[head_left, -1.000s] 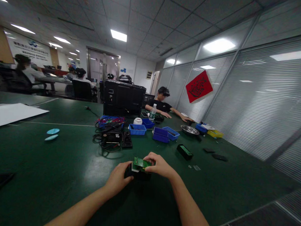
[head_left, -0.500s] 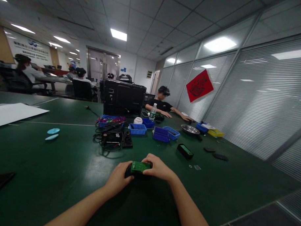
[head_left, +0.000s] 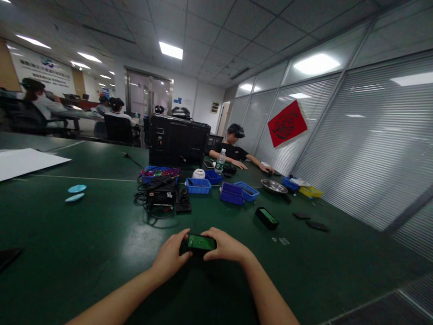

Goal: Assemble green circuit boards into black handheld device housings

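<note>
- A black case (head_left: 197,252) cradles a green circuit board (head_left: 202,242), front and center.
- A second black case (head_left: 264,221) (to its right) holds another board (head_left: 268,215).
- Left hand (head_left: 172,254) and right hand (head_left: 227,246) clasp the first case's ends, fingers and thumbs partly spread.

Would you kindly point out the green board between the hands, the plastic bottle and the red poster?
Green board (head_left: 201,242): head view, top face.
Plastic bottle (head_left: 220,162): head view, mid-body.
Red poster (head_left: 287,124): head view, centre.

Tabletop (head_left: 91,242) beside the left fingers (head_left: 178,238) leaves passage; blue trays (head_left: 198,188) ahead and a black case (head_left: 267,218) rightward obstruct.
</note>
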Demonstrator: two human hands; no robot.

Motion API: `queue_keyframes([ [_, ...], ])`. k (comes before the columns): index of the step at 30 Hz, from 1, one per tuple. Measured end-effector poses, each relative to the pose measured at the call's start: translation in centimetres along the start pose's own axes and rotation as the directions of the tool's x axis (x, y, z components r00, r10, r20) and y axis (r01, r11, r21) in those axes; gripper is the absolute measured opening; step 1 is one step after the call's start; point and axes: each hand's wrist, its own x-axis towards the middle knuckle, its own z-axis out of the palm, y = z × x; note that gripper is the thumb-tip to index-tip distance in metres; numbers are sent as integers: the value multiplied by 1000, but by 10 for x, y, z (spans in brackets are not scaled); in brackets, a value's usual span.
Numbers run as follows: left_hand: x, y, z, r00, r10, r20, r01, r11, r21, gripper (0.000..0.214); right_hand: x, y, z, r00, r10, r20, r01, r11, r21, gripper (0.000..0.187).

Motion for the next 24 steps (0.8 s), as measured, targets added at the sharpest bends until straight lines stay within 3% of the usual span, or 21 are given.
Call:
queue_keyframes([
  [6, 3, -2, 0, 997, -39, -65, 36, 998, -52, 56, 10, 2, 15, 980, 35, -197, -56, 993, -103, 55],
  [10, 3, -2, 0, 998, -31, -51, 28, 998, -47, 56, 13, 2, 20, 946, 77, -316, -117, 987, -112, 40],
  [14, 3, -2, 0, 999, -41, -36, 40, 998, -40, 55, 17, 4, 24, 921, 117, -371, -154, 986, -70, 28],
  [19, 2, 0, -1, 999, -30, -28, 29, 999, -30, 55, 24, 16, 24, 880, 258, -400, -258, 965, 56, 21],
  [24, 1, 2, -3, 999, -36, -9, 36, 999, -18, 54, 28, 28, 22, 847, 370, -380, -366, 927, 86, 34],
])
